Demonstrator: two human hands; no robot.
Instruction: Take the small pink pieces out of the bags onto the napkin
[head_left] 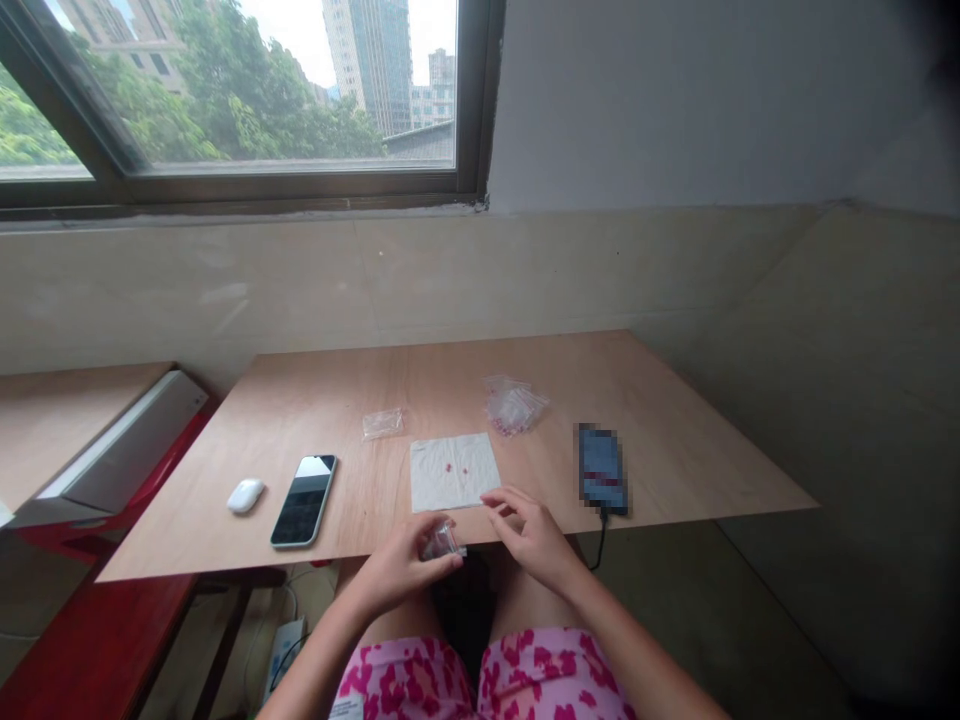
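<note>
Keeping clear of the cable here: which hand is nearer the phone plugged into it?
The right hand is nearer, just to the left of the phone. The left hand, holding a small clear bag, is farther left, beyond the right hand.

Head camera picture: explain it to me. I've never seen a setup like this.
There's no machine here. This is a single picture from a camera worn on a person's head, looking forward and down. The left hand holds a small clear bag. The right hand is just above the edge of a white paper sheet with two red specks on it. Also on the wooden tabletop are a bundle of clear bags, a flat clear bag, a phone, a white mouse, and a blurred phone with a cable.
</note>
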